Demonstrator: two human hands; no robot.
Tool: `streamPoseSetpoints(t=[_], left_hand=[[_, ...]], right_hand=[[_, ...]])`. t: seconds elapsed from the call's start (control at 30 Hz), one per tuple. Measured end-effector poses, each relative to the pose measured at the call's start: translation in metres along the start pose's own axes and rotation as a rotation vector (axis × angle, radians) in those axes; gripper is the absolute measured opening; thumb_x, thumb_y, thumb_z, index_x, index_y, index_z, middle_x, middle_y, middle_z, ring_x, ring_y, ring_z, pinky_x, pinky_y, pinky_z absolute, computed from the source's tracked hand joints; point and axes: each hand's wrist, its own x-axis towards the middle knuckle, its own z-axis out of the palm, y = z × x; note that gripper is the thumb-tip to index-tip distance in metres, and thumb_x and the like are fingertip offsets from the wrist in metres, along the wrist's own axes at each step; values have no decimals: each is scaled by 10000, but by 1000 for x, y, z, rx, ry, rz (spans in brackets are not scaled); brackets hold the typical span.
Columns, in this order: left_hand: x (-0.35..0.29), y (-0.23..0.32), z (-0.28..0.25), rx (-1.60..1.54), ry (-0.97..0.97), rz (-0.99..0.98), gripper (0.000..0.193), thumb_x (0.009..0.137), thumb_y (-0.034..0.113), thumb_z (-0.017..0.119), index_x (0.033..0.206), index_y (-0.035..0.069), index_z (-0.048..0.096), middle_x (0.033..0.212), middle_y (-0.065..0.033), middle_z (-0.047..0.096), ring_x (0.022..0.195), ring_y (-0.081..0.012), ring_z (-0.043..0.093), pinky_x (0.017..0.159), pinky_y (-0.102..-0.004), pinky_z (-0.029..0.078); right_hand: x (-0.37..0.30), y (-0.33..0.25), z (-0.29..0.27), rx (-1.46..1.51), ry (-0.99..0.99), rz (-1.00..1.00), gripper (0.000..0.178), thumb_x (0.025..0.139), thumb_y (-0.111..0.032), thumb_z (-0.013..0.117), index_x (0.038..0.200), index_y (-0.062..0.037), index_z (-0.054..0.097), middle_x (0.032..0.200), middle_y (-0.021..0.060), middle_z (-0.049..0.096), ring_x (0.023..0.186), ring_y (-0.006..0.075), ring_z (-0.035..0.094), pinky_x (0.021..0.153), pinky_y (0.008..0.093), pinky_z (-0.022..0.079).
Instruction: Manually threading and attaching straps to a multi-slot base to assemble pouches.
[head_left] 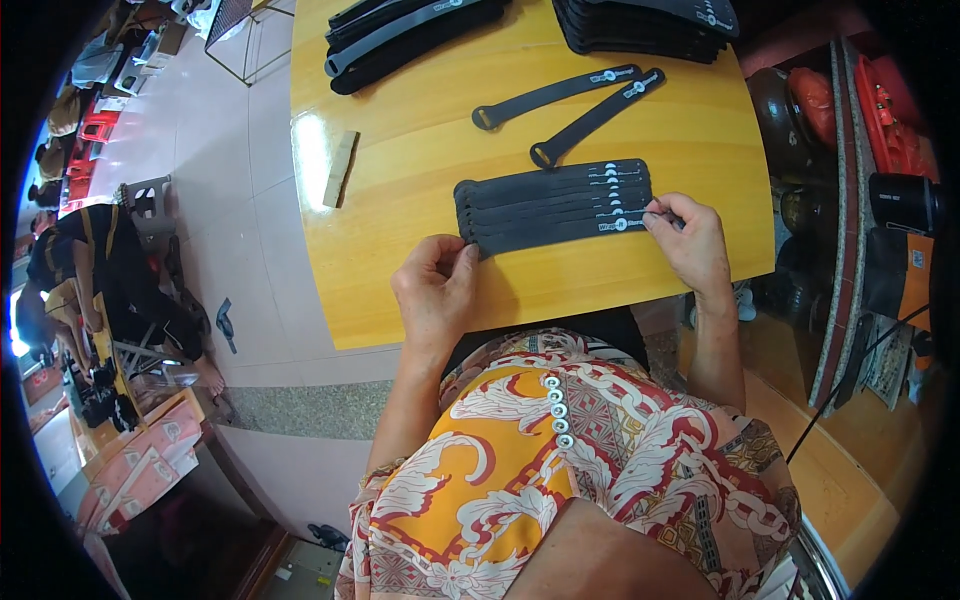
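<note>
Black overlapped straps [545, 210]: left hand [436, 285] and right hand [693, 243] pinch opposite ends.

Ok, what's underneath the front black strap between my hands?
More black straps are fanned out behind it, showing narrow bands and white marks near the right end. Whatever lies directly beneath the front strap is covered, so I can't count layers there.

Strap row [550, 207] on table [410, 190], straps [598, 118] behind

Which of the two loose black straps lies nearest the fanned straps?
The right-hand, more steeply slanted strap: its slotted end nearly reaches the fanned straps; the other strap lies farther off.
</note>
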Motion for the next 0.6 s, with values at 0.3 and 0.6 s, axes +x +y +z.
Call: streamPoseSetpoints(t=[0.3,0.6], left_hand=[[2,3,1,-49,19,-42,83,778,36,661,801,-28,615,636,-23,585,542,-59,500,498,-208,416],[3,0,2,-66,30,-54,89,769,32,668,792,-32,611,610,-16,565,551,-56,484,523,-208,421]], right_hand=[[2,10,6,76,24,-23,116,765,-67,632,821,31,608,675,47,596,586,87,522,526,228,418],[2,9,5,41,33,11,125,758,-79,627,821,27,609,676,72,606,584,102,543,531,244,433]])
